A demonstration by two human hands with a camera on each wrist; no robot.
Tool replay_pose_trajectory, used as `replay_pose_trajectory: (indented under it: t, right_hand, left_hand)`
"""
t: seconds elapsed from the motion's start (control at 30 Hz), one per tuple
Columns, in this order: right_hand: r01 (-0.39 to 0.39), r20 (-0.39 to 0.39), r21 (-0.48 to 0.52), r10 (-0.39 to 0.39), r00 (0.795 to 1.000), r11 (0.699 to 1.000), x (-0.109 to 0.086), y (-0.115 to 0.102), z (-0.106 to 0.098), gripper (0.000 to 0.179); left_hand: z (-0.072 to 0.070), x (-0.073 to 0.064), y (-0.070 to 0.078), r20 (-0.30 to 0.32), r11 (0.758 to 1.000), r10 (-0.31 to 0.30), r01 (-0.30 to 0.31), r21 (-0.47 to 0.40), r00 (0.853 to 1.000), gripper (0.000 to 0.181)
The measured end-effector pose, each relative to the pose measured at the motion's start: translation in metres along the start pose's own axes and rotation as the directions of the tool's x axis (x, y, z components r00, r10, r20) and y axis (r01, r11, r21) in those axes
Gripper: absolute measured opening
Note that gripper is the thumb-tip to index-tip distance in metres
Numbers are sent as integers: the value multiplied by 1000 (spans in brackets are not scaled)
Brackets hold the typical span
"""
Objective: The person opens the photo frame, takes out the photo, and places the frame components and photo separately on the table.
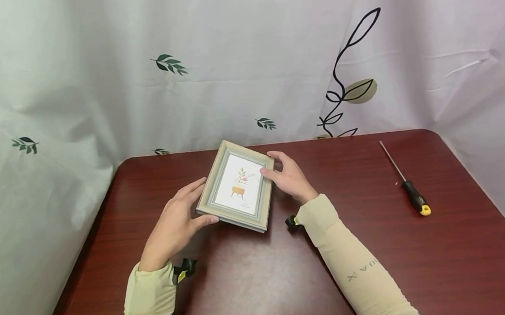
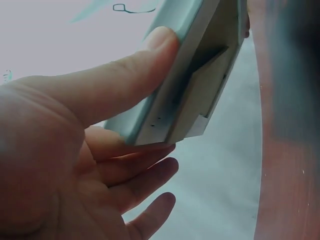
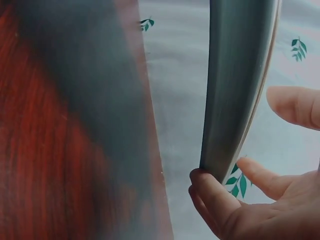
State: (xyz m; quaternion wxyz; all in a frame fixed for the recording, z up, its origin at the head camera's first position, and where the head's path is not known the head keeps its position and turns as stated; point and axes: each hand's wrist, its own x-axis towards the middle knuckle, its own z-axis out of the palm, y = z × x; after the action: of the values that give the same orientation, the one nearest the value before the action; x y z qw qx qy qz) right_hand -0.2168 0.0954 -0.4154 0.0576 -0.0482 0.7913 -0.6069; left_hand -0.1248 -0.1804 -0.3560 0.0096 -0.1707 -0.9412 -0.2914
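A pale picture frame [image 1: 215, 210] with a potted-plant print inside is tilted over the table, its front facing up. My left hand [image 1: 175, 228] grips its lower left corner. In the left wrist view, that thumb [image 2: 135, 72] presses the front border, while several fingers spread beneath. The backing panel [image 2: 207, 80] shows there, standing out from the back. My right hand [image 1: 290, 176] is at the upper right corner; its fingertips [image 3: 212, 187] curl round the frame's end. The right thumb [image 3: 295, 106] stands apart from the frame in the right wrist view.
A screwdriver [image 1: 413, 196] with a black and yellow handle lies on the right side of the dark red table [image 1: 348, 184]. Behind the table hangs a pale curtain [image 1: 226, 55] with leaf prints, reaching round both sides.
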Motion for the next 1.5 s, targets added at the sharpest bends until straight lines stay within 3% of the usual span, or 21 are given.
replay_pose_trajectory:
  t: [0.27, 0.8, 1.3, 1.5]
  right_hand:
    - [-35, -16, 9, 35, 999, 999, 0, -3, -5, 64]
    - [-32, 17, 108, 30, 999, 994, -1, -5, -8, 68]
    - [-62, 35, 183, 57, 998, 981, -2, -10, -5, 62]
    - [-74, 35, 165, 69, 997, 983, -5, -12, -5, 68]
  left_hand:
    - [-1, 2, 10, -56, 997, 53, -55, -45, 997, 85]
    - [3, 2, 23, -87, 990, 129, -133, -42, 988, 89]
    - [7, 0, 30, -142, 977, 203, -210, -36, 969, 89]
    - [11, 2, 32, -158, 965, 249, -259, -50, 956, 90]
